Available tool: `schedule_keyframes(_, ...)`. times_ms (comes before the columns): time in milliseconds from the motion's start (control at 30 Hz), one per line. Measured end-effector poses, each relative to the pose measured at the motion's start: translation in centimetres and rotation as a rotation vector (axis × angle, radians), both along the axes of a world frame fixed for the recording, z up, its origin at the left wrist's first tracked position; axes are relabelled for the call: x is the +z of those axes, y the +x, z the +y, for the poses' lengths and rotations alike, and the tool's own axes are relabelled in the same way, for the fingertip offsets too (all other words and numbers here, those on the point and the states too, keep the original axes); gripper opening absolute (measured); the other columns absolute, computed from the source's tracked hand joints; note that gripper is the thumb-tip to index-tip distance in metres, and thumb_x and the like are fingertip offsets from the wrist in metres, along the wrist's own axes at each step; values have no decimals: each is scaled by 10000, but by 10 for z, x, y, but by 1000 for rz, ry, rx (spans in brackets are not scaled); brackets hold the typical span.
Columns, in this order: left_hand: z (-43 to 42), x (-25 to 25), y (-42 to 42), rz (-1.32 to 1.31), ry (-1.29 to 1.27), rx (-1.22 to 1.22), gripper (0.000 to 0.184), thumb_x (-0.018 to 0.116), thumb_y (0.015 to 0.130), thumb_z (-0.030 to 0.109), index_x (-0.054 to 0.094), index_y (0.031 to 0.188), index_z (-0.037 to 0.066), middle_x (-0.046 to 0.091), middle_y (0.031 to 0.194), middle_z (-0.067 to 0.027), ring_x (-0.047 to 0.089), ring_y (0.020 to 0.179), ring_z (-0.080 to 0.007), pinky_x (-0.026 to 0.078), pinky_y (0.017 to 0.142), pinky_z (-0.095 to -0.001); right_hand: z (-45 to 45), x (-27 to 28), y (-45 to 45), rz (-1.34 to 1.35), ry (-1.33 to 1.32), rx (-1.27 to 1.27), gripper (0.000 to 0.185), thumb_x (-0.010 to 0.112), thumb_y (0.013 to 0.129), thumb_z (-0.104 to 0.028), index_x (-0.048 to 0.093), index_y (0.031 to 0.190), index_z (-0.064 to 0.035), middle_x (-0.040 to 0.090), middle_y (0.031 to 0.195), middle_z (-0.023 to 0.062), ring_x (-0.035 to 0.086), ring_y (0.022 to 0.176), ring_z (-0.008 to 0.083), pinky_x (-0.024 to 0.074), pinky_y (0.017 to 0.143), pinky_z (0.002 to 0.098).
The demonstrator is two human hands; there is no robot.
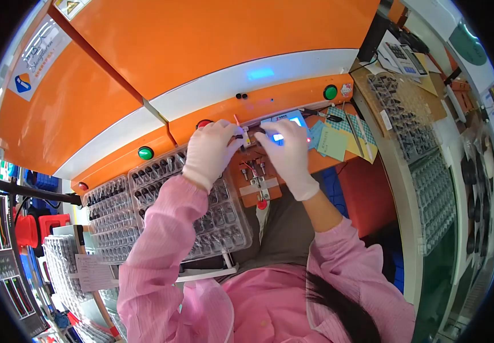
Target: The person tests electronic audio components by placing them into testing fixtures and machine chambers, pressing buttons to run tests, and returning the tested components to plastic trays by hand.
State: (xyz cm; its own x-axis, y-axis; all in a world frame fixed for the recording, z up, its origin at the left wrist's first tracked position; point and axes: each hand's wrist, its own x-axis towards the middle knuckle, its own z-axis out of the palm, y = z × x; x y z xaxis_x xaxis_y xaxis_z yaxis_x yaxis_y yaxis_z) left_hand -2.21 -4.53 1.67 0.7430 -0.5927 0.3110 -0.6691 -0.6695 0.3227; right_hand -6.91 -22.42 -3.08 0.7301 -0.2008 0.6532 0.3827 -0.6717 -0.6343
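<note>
My left hand (pixel 209 151), in a white glove, pinches a small black part (pixel 238 136) at its fingertips. Just across from it my right hand (pixel 287 150), gloved too, has thumb and fingers closed around another small black part (pixel 260 131). Between the two hands stands a small white-and-yellow fixture (pixel 246 137). Below them lies a metal clamp jig (pixel 256 182) with a red-tipped handle. A small device with a lit blue screen (pixel 284 123) sits behind my right hand. The exact kind of the black parts is too small to tell.
Clear plastic trays (pixel 218 220) of black parts lie to the left, partly under my left forearm. Orange machine panels carry a green button (pixel 145 152) and another green button (pixel 330 92). Sticky notes (pixel 332 142) and tweezers (pixel 354 134) lie right; more trays (pixel 404 117) stand beyond.
</note>
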Motion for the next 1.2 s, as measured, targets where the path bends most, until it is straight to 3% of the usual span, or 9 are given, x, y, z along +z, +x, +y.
schedule_keyframes(100, -13, -19, 15, -119, 226, 10, 182, 673, 805, 241, 653, 926, 107, 637, 870, -61, 633, 826, -247, 495, 725, -388, -19, 0, -27, 108, 191, -10, 155, 753, 725, -41, 662, 851, -24, 625, 821, 73, 604, 771, 203, 459, 719, 312)
schedule_keyframes(267, -20, -34, 19, -157, 340, 50, 165, 672, 796, 258, 639, 893, 129, 620, 862, -51, 623, 842, -243, 486, 732, -384, -26, 4, -68, 151, 244, -29, 118, 721, 751, -3, 655, 848, -6, 610, 805, 68, 601, 771, 164, 467, 717, 287)
schedule_keyframes(400, -17, -39, 23, -231, 304, 22, 166, 676, 782, 262, 637, 880, 134, 616, 846, -50, 622, 822, -242, 484, 714, -381, -2, 1, -88, 173, 336, 115, 140, 686, 796, 7, 634, 926, -1, 607, 815, 54, 597, 781, 138, 468, 722, 266)
schedule_keyframes(467, -17, -39, 24, -206, 301, 11, 158, 672, 785, 253, 636, 878, 131, 616, 841, -56, 623, 823, -246, 485, 717, -383, 26, -2, -99, 274, 732, 255, 215, 620, 854, 26, 560, 1059, -4, 603, 825, 57, 597, 764, 124, 481, 694, 244)
schedule_keyframes(633, -19, -39, 26, -144, 290, 27, 152, 669, 787, 247, 635, 874, 126, 616, 831, -71, 627, 819, -258, 489, 715, -389, 64, -4, -101, 389, 875, 490, 203, 531, 931, -30, 481, 1128, -27, 581, 771, 59, 557, 642, 108, 460, 588, 229)
schedule_keyframes(733, -20, -39, 27, -128, 308, 45, 149, 666, 789, 242, 633, 871, 122, 616, 830, -80, 631, 814, -266, 493, 711, -393, 60, 12, -80, 391, 1163, 392, 156, 457, 985, -132, 463, 1117, -49, 540, 689, 47, 458, 510, 94, 389, 480, 242)
schedule_keyframes(867, -21, -39, 26, -108, 305, 46, 145, 662, 791, 233, 631, 865, 113, 616, 828, -89, 634, 810, -273, 496, 705, -396, 69, -10, -44, 214, 1339, 210, 184, 393, 1013, -219, 468, 1088, -68, 477, 623, 26, 380, 460, 91, 329, 453, 244)
schedule_keyframes(1200, -19, -40, 27, -140, 255, 13, 131, 662, 787, 214, 636, 861, 109, 613, 826, -91, 629, 801, -287, 493, 688, -405, 72, -20, -38, 190, 1418, 156, 154, 396, 1012, -222, 463, 1020, -84, 439, 604, 21, 388, 455, 112, 339, 450, 265)
